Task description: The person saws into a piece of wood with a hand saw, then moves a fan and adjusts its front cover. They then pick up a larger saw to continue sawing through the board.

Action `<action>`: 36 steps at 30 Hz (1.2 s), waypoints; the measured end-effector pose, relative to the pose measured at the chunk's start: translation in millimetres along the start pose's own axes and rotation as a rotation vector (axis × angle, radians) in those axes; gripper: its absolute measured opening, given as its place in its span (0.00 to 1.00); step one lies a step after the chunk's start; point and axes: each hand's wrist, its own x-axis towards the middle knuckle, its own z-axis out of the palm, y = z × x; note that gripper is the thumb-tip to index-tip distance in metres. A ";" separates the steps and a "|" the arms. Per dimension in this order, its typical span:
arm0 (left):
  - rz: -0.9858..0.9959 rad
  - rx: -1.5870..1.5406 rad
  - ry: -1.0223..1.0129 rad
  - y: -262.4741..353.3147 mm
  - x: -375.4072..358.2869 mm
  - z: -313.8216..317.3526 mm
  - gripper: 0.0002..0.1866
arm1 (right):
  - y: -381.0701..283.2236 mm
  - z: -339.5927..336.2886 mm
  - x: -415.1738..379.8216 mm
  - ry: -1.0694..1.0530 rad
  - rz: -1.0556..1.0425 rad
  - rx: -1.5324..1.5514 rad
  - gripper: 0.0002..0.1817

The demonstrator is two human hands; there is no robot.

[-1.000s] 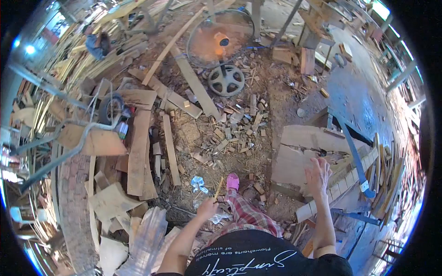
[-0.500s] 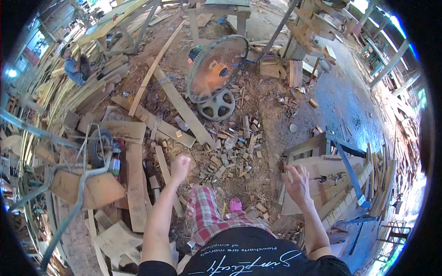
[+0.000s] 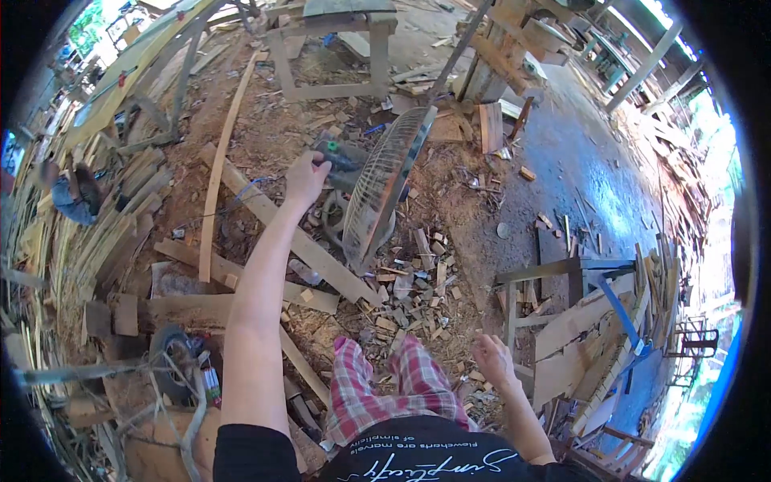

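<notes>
Fingers (image 3: 308, 162) of the left hand (image 3: 303, 189) are bent at the green knob (image 3: 332, 146) on the back of the fan (image 3: 387, 189) — whether they pinch it or only hover, I cannot tell. The right hand (image 3: 494, 360) hangs low, loosely curled, near the low wooden frame (image 3: 540, 271); its grip is unclear. The fan stands ahead of the person, seen nearly edge-on, its grille turned right. Wood offcuts (image 3: 418, 283) lie scattered just in front, and a long plank (image 3: 283, 233) slants past its left side. Farther out — a workbench (image 3: 376, 58) beyond the fan, and another person (image 3: 74, 197) at far left among stacked boards (image 3: 143, 210).
</notes>
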 end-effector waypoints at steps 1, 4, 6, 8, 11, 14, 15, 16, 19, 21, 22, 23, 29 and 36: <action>-0.051 0.037 -0.007 -1.8 15.3 12.6 0.19 | -10.1 -6.1 6.0 -0.075 0.047 0.008 0.15; -0.094 0.197 -0.049 8.4 44.1 26.3 0.26 | -16.4 -5.7 26.1 -0.188 0.160 0.007 0.16; -0.236 0.156 -0.131 14.9 57.7 29.3 0.25 | -13.5 -5.5 45.8 -0.142 0.084 0.036 0.15; -0.274 0.176 -0.260 -5.9 72.1 37.2 0.23 | -8.4 -6.0 70.3 -0.165 0.067 0.026 0.15; -0.438 0.112 -0.310 -5.1 75.2 39.1 0.20 | -6.4 -15.3 96.0 -0.181 0.027 0.045 0.15; -0.488 0.079 -0.305 -13.7 77.7 40.7 0.20 | -14.8 -36.6 121.3 -0.128 -0.041 0.071 0.13; -0.427 0.089 -0.272 -12.1 75.7 40.3 0.21 | -19.0 -44.7 129.7 -0.119 -0.029 0.053 0.12; -0.426 0.094 -0.275 -11.2 74.7 39.4 0.21 | -20.6 -49.7 136.6 -0.111 -0.015 0.035 0.12; -0.412 0.173 -0.278 -9.6 72.8 36.9 0.21 | -23.6 -59.1 153.8 -0.010 -0.096 0.057 0.12; -0.407 0.229 -0.249 -10.8 72.1 38.0 0.21 | -32.4 -68.4 164.3 0.054 -0.147 0.060 0.12; -0.410 0.229 -0.250 -12.7 72.2 39.1 0.21 | -36.6 -72.1 168.5 0.052 -0.154 0.050 0.12; -0.403 0.205 -0.234 -14.6 71.6 41.2 0.22 | -41.5 -75.9 171.7 0.051 -0.158 0.039 0.12; -0.288 0.143 -0.248 9.6 62.5 22.7 0.24 | -91.1 -101.8 195.6 0.150 -0.260 0.092 0.11; -0.182 0.157 0.133 -30.4 54.0 38.5 0.25 | -190.1 -146.9 240.8 0.211 -0.089 0.445 0.09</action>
